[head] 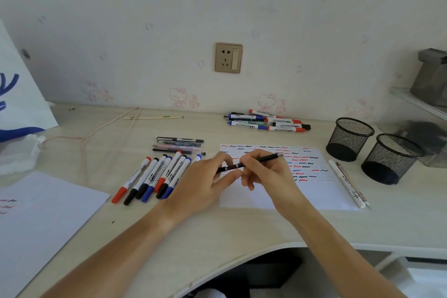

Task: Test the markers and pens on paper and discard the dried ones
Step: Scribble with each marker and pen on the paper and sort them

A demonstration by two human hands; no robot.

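Both hands hold one thin black pen level above the test paper. My left hand pinches its left end; my right hand grips the barrel, whose tip points right. The paper carries several rows of red, blue and black squiggles. A row of capped markers with red, black and blue caps lies left of my hands. A few slim pens lie behind that row. Another pile of markers rests near the wall.
Two black mesh cups stand at the right. Two white pens lie along the paper's right edge. A second sheet lies front left. A cord and a white bag sit at the back left.
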